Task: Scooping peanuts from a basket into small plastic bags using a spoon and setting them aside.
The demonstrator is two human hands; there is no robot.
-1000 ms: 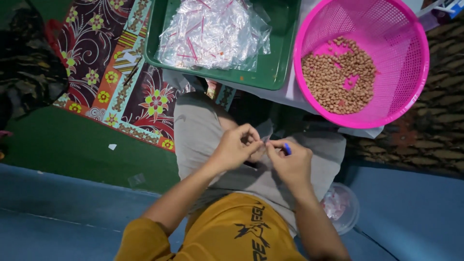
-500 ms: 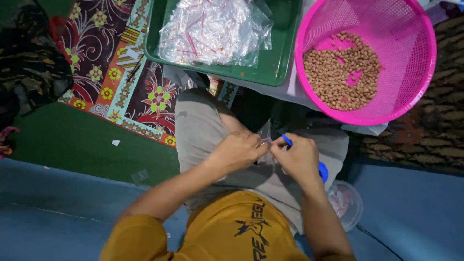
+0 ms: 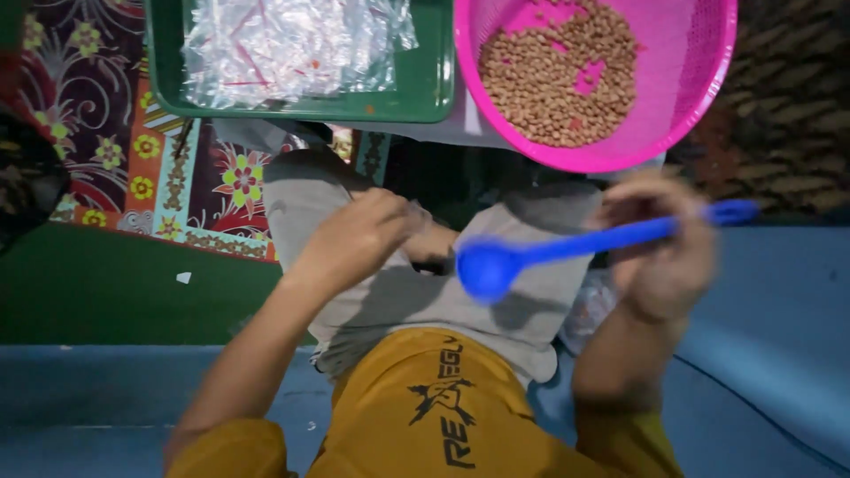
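Setting: dark green floor with a patterned floral mat (image 3: 133, 168) at left, blue surface (image 3: 779, 292) at right, grey-clad lap in the middle, seen from above.

Beyond the left fingers: green tray (image 3: 425, 88) holding a heap of clear plastic bags (image 3: 283, 44).

Left hand (image 3: 354, 239): fingers curled shut, pinching something small and pale, apparently a clear bag, though too blurred to tell for certain; resting over the lap.

Just right of the left fingers, apart from them: bowl of the blue plastic spoon (image 3: 491, 265), round, empty-looking, facing up. Long axis nearly level, rising slightly to the right; handle running straight into the right hand, tip poking out past it.

Right hand (image 3: 664, 257): motion-blurred, fingers closed round the spoon handle near its far end. Nearer of the two hands to the basket.

Beyond and slightly left of the right fingers: pink perforated basket (image 3: 708, 97), round, part-filled with brown peanuts (image 3: 558, 80).
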